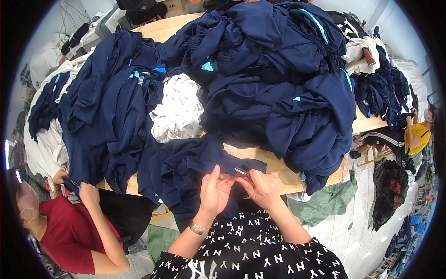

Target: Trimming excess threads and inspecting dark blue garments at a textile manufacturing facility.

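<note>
My right hand (264, 188) is closed around small thread snips (242, 172) with red on the handle, their metal blades pointing up and left. Close beside it, my left hand (215, 191) pinches the edge of a navy garment (179, 162); the fingertips are partly hidden. The garment lies bunched at the table's near edge and hangs over it toward my lap. Part of its cloth stretches behind both hands, right by the blades.
Large heaps of navy garments (278, 79) with light blue trim cover the wooden table (179, 21). Between them sits a pile of white strips (177, 109). At left, a person in a red top (69, 232) handles navy cloth; another in yellow (418, 138) sits far right. Green cloth (325, 202) lies on the floor.
</note>
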Available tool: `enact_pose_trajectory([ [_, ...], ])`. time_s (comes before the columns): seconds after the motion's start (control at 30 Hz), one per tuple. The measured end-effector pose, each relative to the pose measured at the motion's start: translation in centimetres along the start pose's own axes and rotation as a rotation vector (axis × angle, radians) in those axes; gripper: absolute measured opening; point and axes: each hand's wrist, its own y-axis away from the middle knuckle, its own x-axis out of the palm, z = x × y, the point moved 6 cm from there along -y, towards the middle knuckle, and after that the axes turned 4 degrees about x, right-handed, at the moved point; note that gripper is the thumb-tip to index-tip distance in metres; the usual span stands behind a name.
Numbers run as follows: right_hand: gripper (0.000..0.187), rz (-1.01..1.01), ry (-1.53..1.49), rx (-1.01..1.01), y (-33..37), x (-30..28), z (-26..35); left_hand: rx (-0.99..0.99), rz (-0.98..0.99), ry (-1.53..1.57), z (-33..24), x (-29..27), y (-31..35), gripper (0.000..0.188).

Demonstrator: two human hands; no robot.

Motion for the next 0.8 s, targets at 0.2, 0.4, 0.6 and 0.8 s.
enact_pose_trajectory([
  [0.2,0.028,0.001,-0.006,0.007,0.1,0.0,0.0,0.021,0.016,0.035,0.1,-0.1,0.0,0.029],
  [0.4,0.029,-0.016,-0.011,0.007,0.0,0.0,-0.2,0.013,-0.010,-0.009,0.4,-0.4,0.1,0.029],
  [0.6,0.036,-0.082,-0.320,0.220,0.3,0.1,-1.1,-0.018,0.053,0.117,0.9,-0.8,0.0,0.036],
  [0.8,0.036,-0.031,-0.495,0.026,-1.3,1.3,0.1,-0.055,0.045,-0.158,1.0,-1.3,0.6,0.040],
])
